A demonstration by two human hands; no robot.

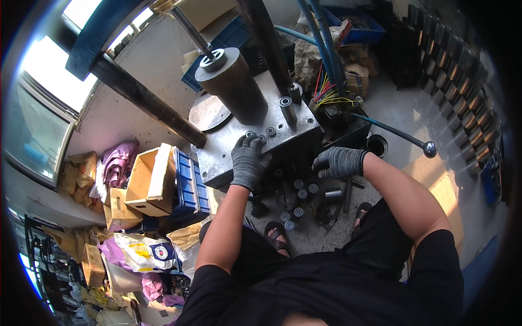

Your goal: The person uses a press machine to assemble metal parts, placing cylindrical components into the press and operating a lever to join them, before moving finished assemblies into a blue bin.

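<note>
My left hand [249, 161], in a grey knit glove, reaches over the front of a steel press table [223, 157]. Its fingertips are at a small group of ring-shaped metal parts, like bearings [271, 131], and seem to touch the nearest ones. The thumb stands apart from the fingers. My right hand [340, 162], gloved alike, hangs in front of the table's right side. Its fingers are loosely bent, and I see nothing in them. Behind the rings a thick steel cylinder [234, 89] stands upright under the press rod [190, 30]. A slimmer tube topped by a ring [287, 111] stands to its right.
Several round parts [299, 212] stand on the floor between my feet, beside a short metal cylinder [334, 193]. A ball-ended lever [429, 149] juts out at the right. Wooden boxes [147, 182] and a blue crate [193, 182] are at the left. Stacked metal tubes [451, 81] line the right.
</note>
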